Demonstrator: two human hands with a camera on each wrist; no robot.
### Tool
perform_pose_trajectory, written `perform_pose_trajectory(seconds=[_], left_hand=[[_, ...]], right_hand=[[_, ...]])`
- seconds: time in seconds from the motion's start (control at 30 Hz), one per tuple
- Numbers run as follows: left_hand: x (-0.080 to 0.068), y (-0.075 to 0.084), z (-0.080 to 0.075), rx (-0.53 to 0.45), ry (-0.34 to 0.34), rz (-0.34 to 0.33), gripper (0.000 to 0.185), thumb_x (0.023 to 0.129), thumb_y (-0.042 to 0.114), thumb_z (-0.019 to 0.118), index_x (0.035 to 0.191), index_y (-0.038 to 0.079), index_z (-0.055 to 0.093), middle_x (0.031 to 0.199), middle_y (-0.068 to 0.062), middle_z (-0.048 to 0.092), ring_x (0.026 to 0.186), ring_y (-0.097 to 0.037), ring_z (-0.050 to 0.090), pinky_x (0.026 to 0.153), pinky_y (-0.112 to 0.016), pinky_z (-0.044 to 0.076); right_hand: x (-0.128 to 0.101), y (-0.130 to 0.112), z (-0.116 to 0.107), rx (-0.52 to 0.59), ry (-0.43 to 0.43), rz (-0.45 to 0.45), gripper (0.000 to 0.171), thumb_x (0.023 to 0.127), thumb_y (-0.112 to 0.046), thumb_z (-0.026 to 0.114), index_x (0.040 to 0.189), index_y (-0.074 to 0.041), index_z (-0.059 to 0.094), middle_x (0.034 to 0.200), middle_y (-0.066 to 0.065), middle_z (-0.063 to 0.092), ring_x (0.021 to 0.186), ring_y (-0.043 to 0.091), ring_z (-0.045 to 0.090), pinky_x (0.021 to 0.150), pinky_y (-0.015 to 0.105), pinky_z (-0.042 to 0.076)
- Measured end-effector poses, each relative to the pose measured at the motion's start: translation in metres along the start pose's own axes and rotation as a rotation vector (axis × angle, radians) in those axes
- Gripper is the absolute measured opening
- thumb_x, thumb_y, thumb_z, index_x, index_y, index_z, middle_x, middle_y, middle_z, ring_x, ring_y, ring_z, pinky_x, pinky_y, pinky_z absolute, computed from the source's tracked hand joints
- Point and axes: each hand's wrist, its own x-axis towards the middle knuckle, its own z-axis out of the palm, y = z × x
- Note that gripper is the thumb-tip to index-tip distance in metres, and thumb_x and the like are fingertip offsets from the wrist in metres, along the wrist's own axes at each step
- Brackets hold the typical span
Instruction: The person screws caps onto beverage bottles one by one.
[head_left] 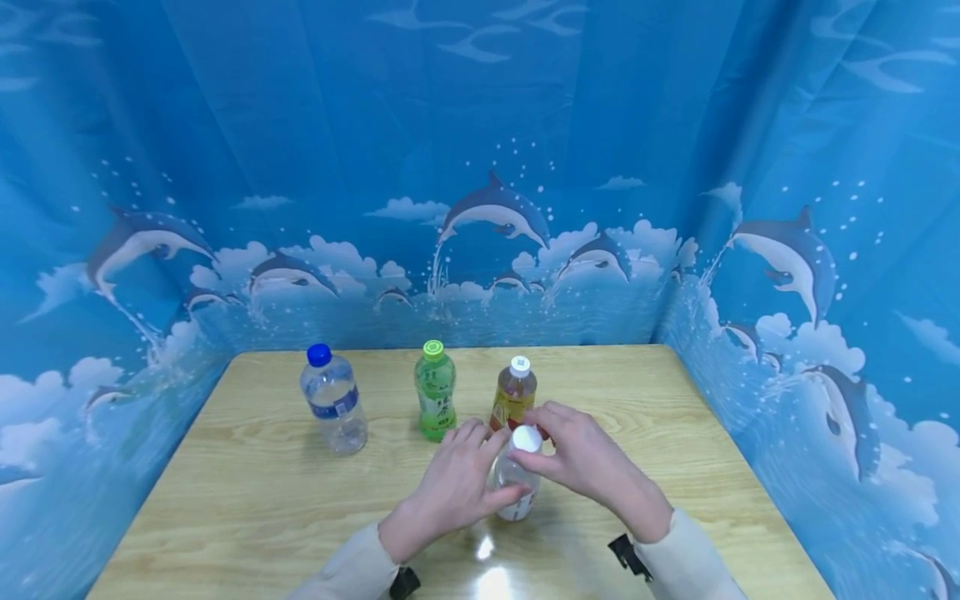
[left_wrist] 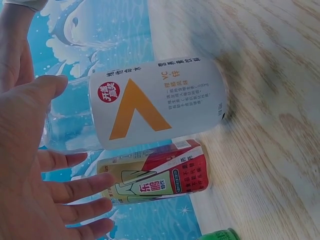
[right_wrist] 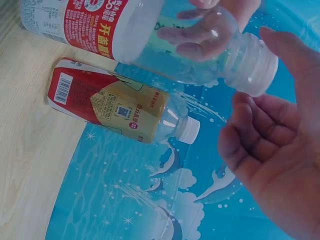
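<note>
A clear plastic drink bottle (head_left: 514, 479) with a white cap (head_left: 527, 437) stands upright on the table. Its white label (left_wrist: 150, 102) carries an orange chevron, with a red panel (right_wrist: 95, 25) on the other side. My left hand (head_left: 465, 483) is beside the bottle's upper body, thumb across the near side. The left fingers (left_wrist: 82, 190) are spread and fairly straight; firm contact is not shown. At the top, my right hand (head_left: 588, 458) has thumb and curled fingers at opposite sides of the cap, pinching it. Just behind stands an amber drink bottle (head_left: 514, 387) with a white cap.
A green bottle (head_left: 435, 396) stands at the back middle of the wooden table (head_left: 247, 500). Farther left is a large clear bottle (head_left: 337, 417) with a blue cap. A blue dolphin-print curtain (head_left: 360, 125) surrounds the table's back and sides.
</note>
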Motion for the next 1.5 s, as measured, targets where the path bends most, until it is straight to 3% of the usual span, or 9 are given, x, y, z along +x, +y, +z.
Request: perform_pose_trajectory(seconds=[0.17, 0.27, 0.4, 0.53, 0.7, 0.87, 1.0, 1.27, 1.5], left_hand=[[0.001, 0.000, 0.000, -0.021, 0.017, -0.001, 0.069, 0.093, 0.072, 0.063, 0.139, 0.019, 0.061, 0.119, -0.004, 0.068, 0.115, -0.021, 0.063, 0.094, -0.040, 0.055], [0.001, 0.000, -0.001, -0.023, 0.015, -0.004, 0.070, 0.094, 0.072, 0.063, 0.139, 0.019, 0.061, 0.119, -0.004, 0.068, 0.116, -0.022, 0.063, 0.095, -0.041, 0.055], [0.001, -0.001, 0.000, -0.018, -0.004, 0.002, 0.076, 0.095, 0.074, 0.059, 0.145, 0.017, 0.059, 0.122, -0.005, 0.068, 0.118, -0.023, 0.062, 0.095, -0.041, 0.055], [0.001, -0.002, 0.000, -0.014, -0.011, 0.000, 0.078, 0.094, 0.075, 0.058, 0.147, 0.017, 0.059, 0.121, -0.005, 0.067, 0.117, -0.023, 0.062, 0.095, -0.041, 0.055], [0.003, -0.002, 0.000, -0.011, 0.025, 0.005, 0.074, 0.090, 0.075, 0.066, 0.140, 0.020, 0.064, 0.116, -0.003, 0.067, 0.112, -0.020, 0.061, 0.089, -0.038, 0.054], [0.004, -0.003, 0.002, -0.015, 0.062, 0.018, 0.073, 0.087, 0.075, 0.069, 0.136, 0.020, 0.066, 0.114, -0.003, 0.068, 0.111, -0.021, 0.063, 0.088, -0.038, 0.055], [0.003, -0.004, 0.004, -0.025, 0.073, 0.017, 0.074, 0.086, 0.076, 0.069, 0.135, 0.020, 0.067, 0.116, -0.004, 0.070, 0.113, -0.023, 0.064, 0.089, -0.041, 0.056], [0.007, -0.007, 0.005, -0.145, -0.002, -0.006, 0.074, 0.085, 0.075, 0.071, 0.134, 0.020, 0.066, 0.123, -0.006, 0.072, 0.120, -0.027, 0.064, 0.099, -0.049, 0.056], [0.011, -0.009, 0.005, -0.190, -0.021, 0.006, 0.075, 0.084, 0.075, 0.070, 0.134, 0.019, 0.069, 0.131, -0.005, 0.074, 0.128, -0.036, 0.064, 0.105, -0.057, 0.053]], right_hand=[[0.005, 0.001, 0.010, -0.300, 0.115, -0.037, 0.045, 0.088, -0.058, 0.079, 0.081, -0.016, 0.065, 0.069, -0.008, 0.057, 0.059, 0.003, 0.043, 0.050, 0.016, 0.036], [0.005, 0.002, 0.012, -0.388, 0.142, -0.044, 0.057, 0.088, -0.073, 0.070, 0.085, -0.016, 0.069, 0.067, -0.007, 0.058, 0.057, 0.005, 0.045, 0.048, 0.017, 0.035], [-0.001, 0.005, 0.007, -0.263, 0.119, -0.061, 0.048, 0.091, -0.062, 0.072, 0.108, -0.017, 0.075, 0.085, -0.006, 0.068, 0.068, 0.005, 0.056, 0.055, 0.018, 0.044], [-0.005, 0.010, 0.003, -0.160, 0.095, -0.136, 0.036, 0.086, -0.039, 0.075, 0.116, -0.019, 0.075, 0.092, -0.009, 0.066, 0.073, 0.002, 0.052, 0.060, 0.017, 0.045], [-0.004, 0.010, 0.003, -0.161, 0.098, -0.162, 0.035, 0.081, -0.033, 0.075, 0.113, -0.019, 0.074, 0.089, -0.010, 0.063, 0.070, 0.000, 0.046, 0.059, 0.016, 0.043], [-0.002, 0.010, 0.006, -0.220, 0.096, -0.138, 0.035, 0.090, -0.048, 0.078, 0.109, -0.019, 0.074, 0.084, -0.008, 0.065, 0.066, 0.000, 0.047, 0.056, 0.017, 0.043], [-0.003, 0.012, 0.004, -0.232, 0.077, -0.124, 0.041, 0.091, -0.054, 0.077, 0.113, -0.020, 0.074, 0.086, -0.008, 0.068, 0.069, 0.001, 0.053, 0.058, 0.017, 0.045], [-0.005, 0.012, -0.002, -0.143, 0.002, -0.097, 0.030, 0.081, -0.036, 0.073, 0.109, -0.024, 0.073, 0.085, -0.014, 0.064, 0.070, -0.001, 0.049, 0.058, 0.016, 0.042], [-0.002, 0.011, 0.005, -0.089, -0.005, -0.049, 0.018, 0.088, -0.040, 0.073, 0.096, -0.024, 0.071, 0.077, -0.016, 0.062, 0.064, -0.004, 0.045, 0.056, 0.016, 0.041]])
